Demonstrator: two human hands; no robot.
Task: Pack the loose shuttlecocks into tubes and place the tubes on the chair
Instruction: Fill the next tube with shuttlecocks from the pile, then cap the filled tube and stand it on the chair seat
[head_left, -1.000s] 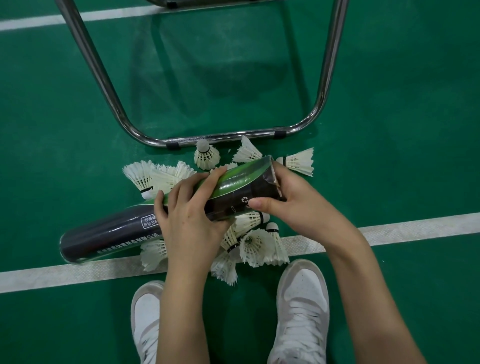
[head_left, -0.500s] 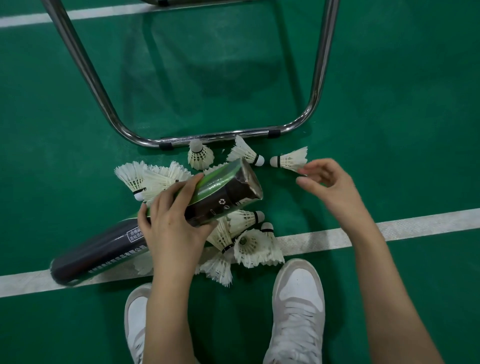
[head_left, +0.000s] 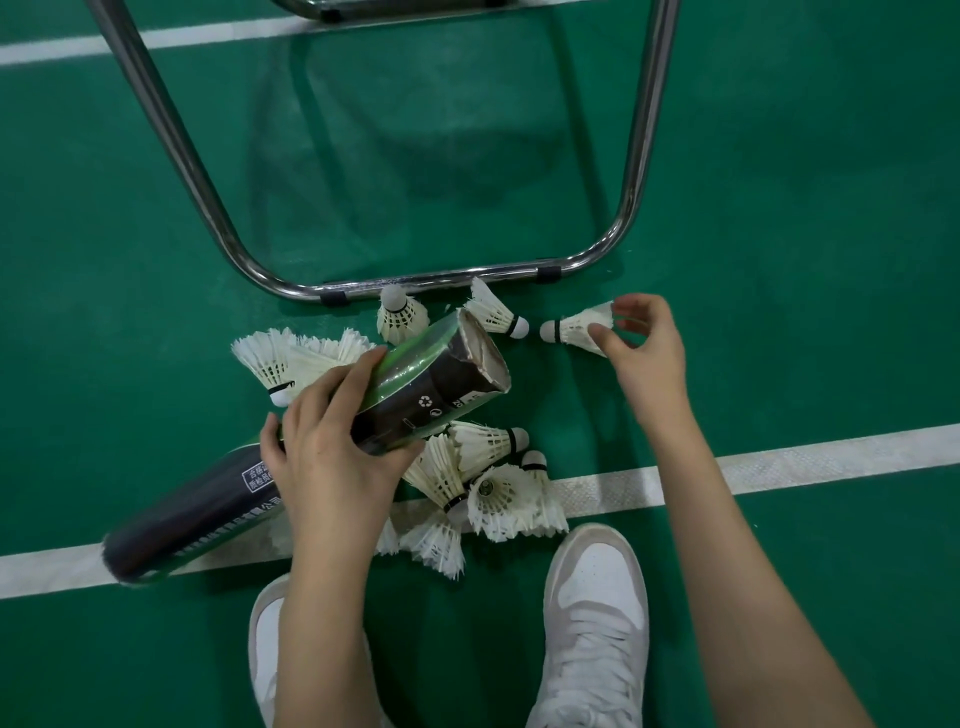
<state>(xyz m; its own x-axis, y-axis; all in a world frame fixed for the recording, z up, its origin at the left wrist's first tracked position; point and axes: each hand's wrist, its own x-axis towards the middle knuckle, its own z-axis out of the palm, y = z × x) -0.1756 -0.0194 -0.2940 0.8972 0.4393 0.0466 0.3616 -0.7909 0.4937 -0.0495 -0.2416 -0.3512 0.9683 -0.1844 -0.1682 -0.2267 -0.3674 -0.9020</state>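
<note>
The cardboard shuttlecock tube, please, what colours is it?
Black cardboard shuttlecock tube with a green stripe, seen in the head view.

Recycling sign and Chinese print mark the tube (head_left: 322, 447).

The right hand (head_left: 641, 345) is off the tube's open mouth, where it sat a second ago, and now reaches out to the right, its fingers (head_left: 602, 332) closing on the feather skirt of the lone shuttlecock (head_left: 574, 328) lying beside the chair frame. The tube (head_left: 311, 447) now shows its open end uncovered.
</note>
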